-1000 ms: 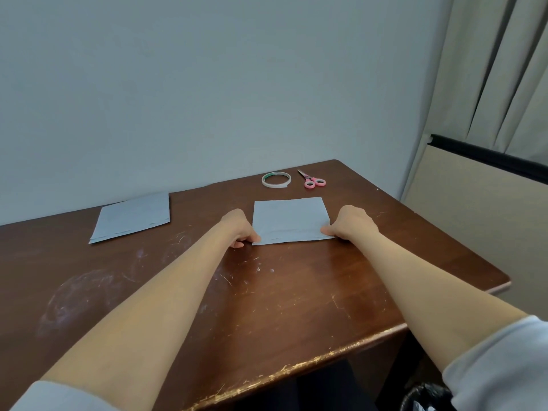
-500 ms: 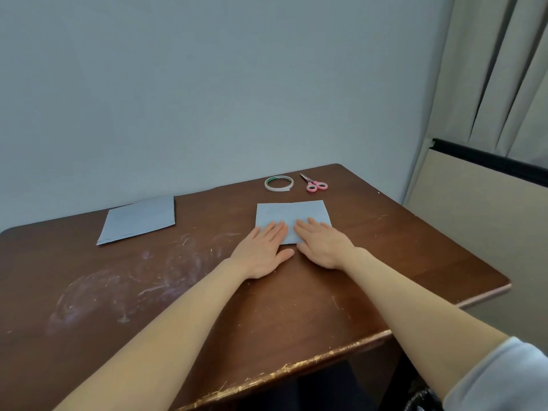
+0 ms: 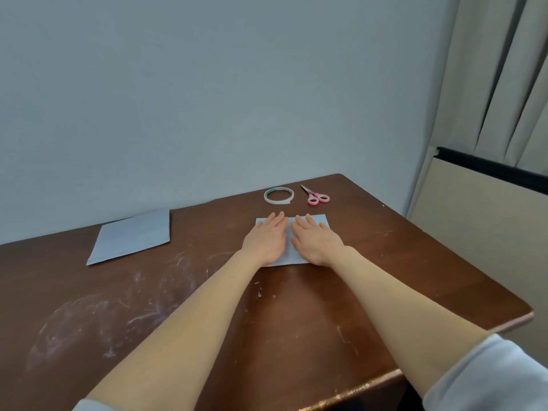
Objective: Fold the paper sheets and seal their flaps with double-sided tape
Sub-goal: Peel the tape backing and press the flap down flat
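Here, at centre frame, the left hand [image 3: 267, 240] and right hand [image 3: 315, 241] press flat, fingers straight, gripping nothing, on a folded paper sheet [image 3: 289, 250] on the worktop [image 3: 207, 307]. Uneven pressure could skew the crease, misaligning the flap before tape [image 3: 278, 196] seals it.

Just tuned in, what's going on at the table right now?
A person has both hands flat on a pale paper sheet in the middle of the wooden table. The left hand and the right hand lie side by side with their fingers straight, apparently pressing the sheet down. The tape roll and the pink scissors lie beyond the sheet, in neither hand. A second sheet lies apart to the left.
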